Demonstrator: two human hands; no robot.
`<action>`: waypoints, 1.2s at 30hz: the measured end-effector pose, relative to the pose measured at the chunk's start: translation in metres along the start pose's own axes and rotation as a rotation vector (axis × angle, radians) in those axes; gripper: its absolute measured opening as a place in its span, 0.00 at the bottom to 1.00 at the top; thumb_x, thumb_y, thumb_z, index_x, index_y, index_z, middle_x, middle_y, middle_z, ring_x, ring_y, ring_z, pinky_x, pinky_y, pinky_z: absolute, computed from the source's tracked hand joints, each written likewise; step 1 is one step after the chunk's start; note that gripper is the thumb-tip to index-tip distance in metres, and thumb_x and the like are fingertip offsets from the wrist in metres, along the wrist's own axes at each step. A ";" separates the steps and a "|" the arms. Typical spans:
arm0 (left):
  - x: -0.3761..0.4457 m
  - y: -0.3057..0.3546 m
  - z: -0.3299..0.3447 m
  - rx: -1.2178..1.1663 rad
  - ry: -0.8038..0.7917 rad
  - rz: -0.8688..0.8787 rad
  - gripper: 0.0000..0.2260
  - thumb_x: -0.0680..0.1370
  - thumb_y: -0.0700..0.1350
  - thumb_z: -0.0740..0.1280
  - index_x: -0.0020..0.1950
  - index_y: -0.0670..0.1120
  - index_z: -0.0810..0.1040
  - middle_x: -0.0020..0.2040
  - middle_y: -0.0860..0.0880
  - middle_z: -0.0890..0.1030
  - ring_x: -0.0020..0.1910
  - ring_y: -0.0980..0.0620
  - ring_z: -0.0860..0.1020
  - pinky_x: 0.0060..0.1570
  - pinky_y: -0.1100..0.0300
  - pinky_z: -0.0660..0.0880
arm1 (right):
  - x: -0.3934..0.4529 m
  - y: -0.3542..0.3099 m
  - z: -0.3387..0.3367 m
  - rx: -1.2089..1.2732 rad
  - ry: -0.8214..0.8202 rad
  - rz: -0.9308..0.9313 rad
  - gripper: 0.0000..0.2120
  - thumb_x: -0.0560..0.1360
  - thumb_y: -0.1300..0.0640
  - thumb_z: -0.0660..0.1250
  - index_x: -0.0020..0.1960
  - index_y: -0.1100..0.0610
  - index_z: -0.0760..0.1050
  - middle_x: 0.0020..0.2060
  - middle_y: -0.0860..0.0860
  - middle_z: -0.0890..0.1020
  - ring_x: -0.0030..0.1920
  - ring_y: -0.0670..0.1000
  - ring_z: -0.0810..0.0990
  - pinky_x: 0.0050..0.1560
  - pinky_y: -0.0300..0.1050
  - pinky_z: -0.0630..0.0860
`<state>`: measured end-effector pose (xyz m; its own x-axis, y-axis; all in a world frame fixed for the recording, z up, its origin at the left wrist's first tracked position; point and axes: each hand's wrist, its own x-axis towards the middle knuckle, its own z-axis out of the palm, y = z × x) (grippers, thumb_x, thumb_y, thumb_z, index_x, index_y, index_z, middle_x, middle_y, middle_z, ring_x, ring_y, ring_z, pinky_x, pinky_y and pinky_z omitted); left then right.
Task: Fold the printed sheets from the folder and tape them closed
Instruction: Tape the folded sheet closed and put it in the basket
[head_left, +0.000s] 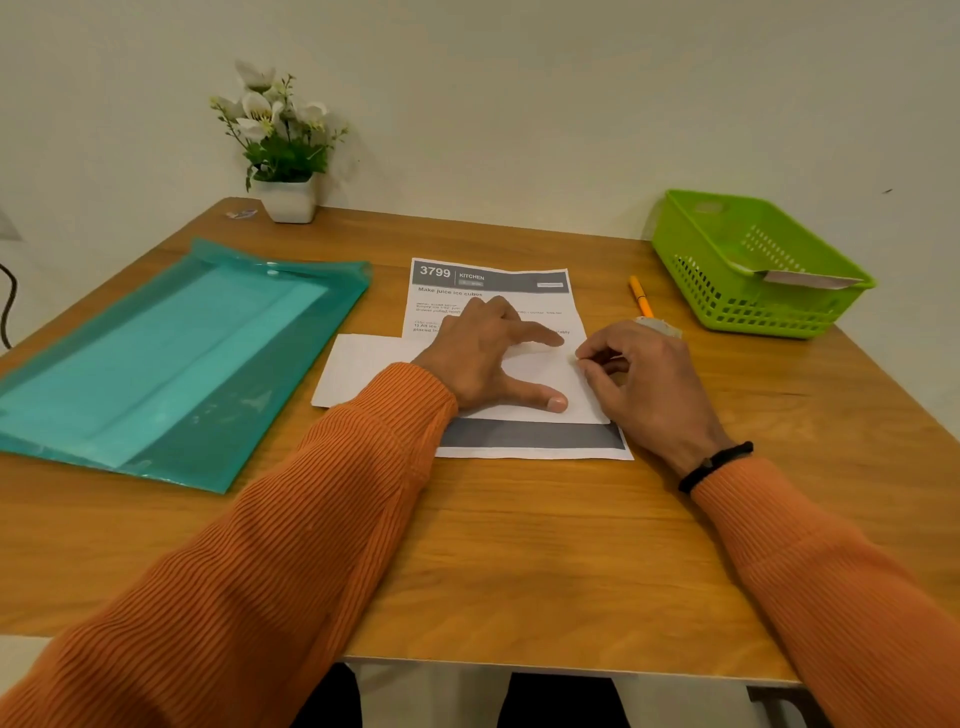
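Folded sheet (540, 387) lies at table (519, 545) centre on a printed sheet (498, 291). It is pinned flat by left hand (488, 353), fingers spread. Right hand (639, 374) pinches something small at the 3 o'clock edge, likely tape; best pressed across the seam. Teal folder (171, 358) at 9, green basket (753, 260) at 2, potted flowers (280, 150) at 11 against the wall.

Soft even light; bowed wide-angle edges

Printed sheet (491, 283) with dark header reading "3799" and "KITCHEN", title beneath "Make juice ice cubes", smaller print unreadable
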<state>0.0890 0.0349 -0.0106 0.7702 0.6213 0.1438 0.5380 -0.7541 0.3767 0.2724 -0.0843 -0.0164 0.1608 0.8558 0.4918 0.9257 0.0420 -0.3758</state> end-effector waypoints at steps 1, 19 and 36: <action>0.000 0.000 0.000 0.002 -0.011 0.015 0.34 0.68 0.73 0.69 0.73 0.66 0.72 0.67 0.49 0.71 0.66 0.48 0.66 0.65 0.46 0.67 | 0.000 0.000 0.000 -0.006 -0.007 0.002 0.05 0.77 0.59 0.75 0.53 0.54 0.84 0.47 0.43 0.81 0.46 0.42 0.79 0.44 0.26 0.74; 0.002 -0.007 0.006 0.155 -0.043 0.134 0.25 0.77 0.72 0.56 0.72 0.68 0.71 0.70 0.49 0.69 0.68 0.47 0.65 0.67 0.43 0.68 | 0.002 -0.007 -0.008 -0.024 -0.105 0.094 0.05 0.79 0.58 0.72 0.54 0.52 0.85 0.46 0.45 0.84 0.43 0.40 0.78 0.39 0.24 0.72; 0.003 -0.005 0.008 0.134 -0.028 0.138 0.23 0.78 0.70 0.59 0.72 0.66 0.73 0.71 0.49 0.69 0.68 0.47 0.66 0.67 0.43 0.69 | -0.001 -0.003 -0.002 -0.122 -0.130 0.094 0.16 0.82 0.65 0.62 0.63 0.54 0.84 0.58 0.52 0.81 0.55 0.44 0.72 0.55 0.33 0.66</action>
<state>0.0914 0.0388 -0.0192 0.8483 0.5051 0.1591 0.4659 -0.8547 0.2292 0.2705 -0.0865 -0.0141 0.2100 0.9128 0.3504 0.9446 -0.0970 -0.3136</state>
